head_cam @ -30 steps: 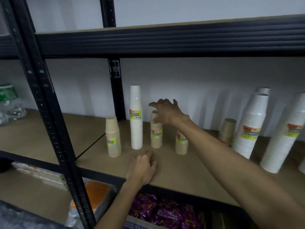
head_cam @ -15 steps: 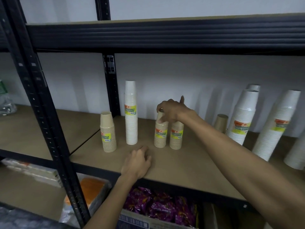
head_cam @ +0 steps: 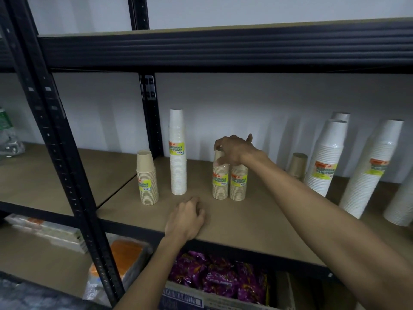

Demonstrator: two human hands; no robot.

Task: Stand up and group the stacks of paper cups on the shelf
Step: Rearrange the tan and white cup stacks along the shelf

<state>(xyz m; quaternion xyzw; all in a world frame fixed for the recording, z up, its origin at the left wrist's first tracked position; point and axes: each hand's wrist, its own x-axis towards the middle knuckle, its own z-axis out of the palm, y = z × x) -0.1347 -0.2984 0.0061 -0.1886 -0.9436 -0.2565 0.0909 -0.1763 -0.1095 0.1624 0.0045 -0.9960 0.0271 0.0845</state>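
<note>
Since half a second ago little has changed: the two short tan stacks stand where they stood, side by side and touching near the middle of the shelf board (head_cam: 257,222), and both hands have stayed put. A second ago the pair stood apart, and the right one was farther right. The right hand (head_cam: 234,151) reaches in from the near right on an outstretched arm, palm down, its fingers closed around the top of the left tan stack (head_cam: 220,180), with one finger raised behind; the hand also covers the top of the right tan stack (head_cam: 238,183). The left hand (head_cam: 185,217) rests on the near edge of the board, fingers curled under, holding nothing. To the left stand a tall white stack (head_cam: 178,153) and, nearer and farther left, another tan stack (head_cam: 147,177). To the right, a brown stack (head_cam: 297,163) sits by the wall, beside leaning white stacks (head_cam: 324,157).
</note>
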